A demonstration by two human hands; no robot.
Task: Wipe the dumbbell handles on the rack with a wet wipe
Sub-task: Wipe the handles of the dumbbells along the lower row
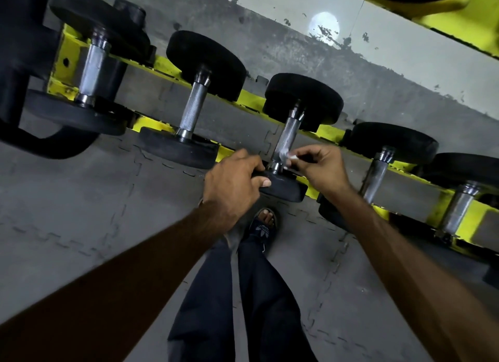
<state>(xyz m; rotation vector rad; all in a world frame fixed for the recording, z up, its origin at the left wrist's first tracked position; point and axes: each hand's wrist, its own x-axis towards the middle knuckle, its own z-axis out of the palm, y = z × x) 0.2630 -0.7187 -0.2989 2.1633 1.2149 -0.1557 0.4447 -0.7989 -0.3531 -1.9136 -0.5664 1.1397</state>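
5 dumbbells [193,110], 1 rack [249,96] | left hand [232,183] clasps middle one's plate [286,191] | right hand [318,167] pinches 1 wipe [288,155] on handle [287,135]

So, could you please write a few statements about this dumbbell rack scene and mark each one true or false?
1. The right hand pinches a white wipe against a dumbbell handle. True.
2. The left hand hangs free. False: it grips that dumbbell's near weight plate.
3. The rack is red. False: it is yellow.
4. A sandalled foot shows below the hands. True.
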